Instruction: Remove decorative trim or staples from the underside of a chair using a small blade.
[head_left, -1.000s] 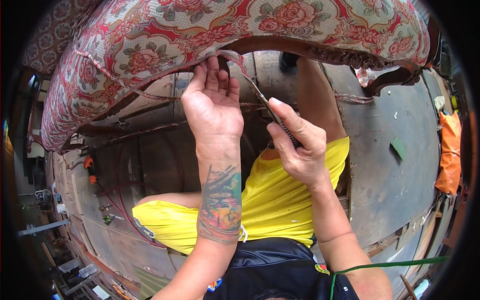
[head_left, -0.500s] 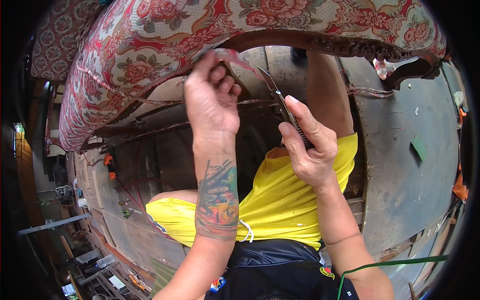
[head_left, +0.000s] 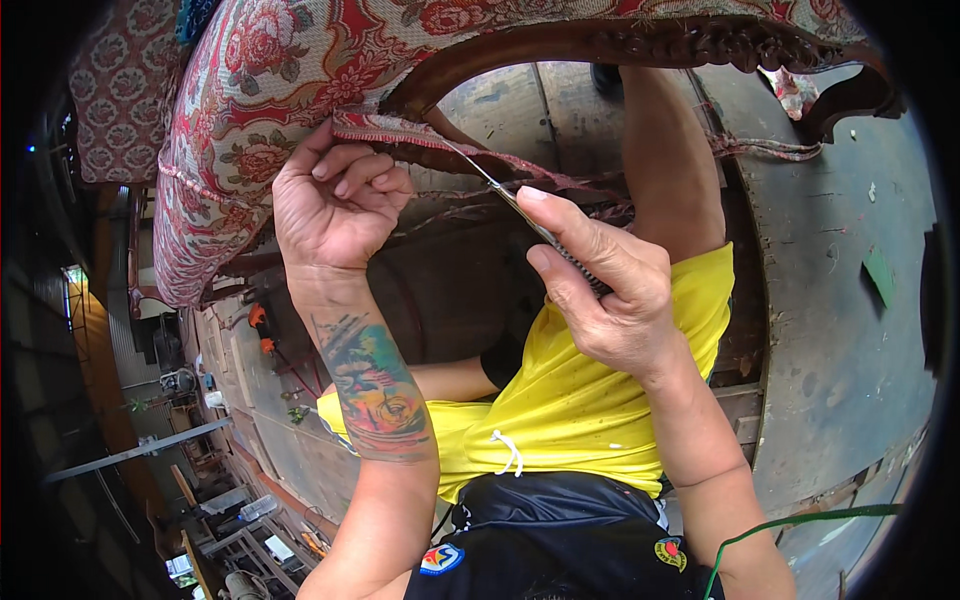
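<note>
A sofa with red floral upholstery and a carved dark wood rail fills the top of the view. My left hand pinches the fabric's lower edge between thumb and forefinger, beside the curved wood; its other fingers are curled. From there a loose strip of fabric runs off to the right. My right hand is closed round a slim utility knife, thumb and forefinger along its handle. The long thin blade points up and left, its tip at the fabric strip; whether it touches cannot be told.
My legs in yellow shorts are under my arms, one reaching beneath the sofa's rail. Fabric cords lie at the right. A green scrap rests on the boards. An orange-and-black tool and clutter stand left; a green cord crosses lower right.
My left hand has moved left and down along the sofa's edge with the fabric. The knife in my right hand has shifted slightly left and tilts flatter. The whole view has shifted a little.
</note>
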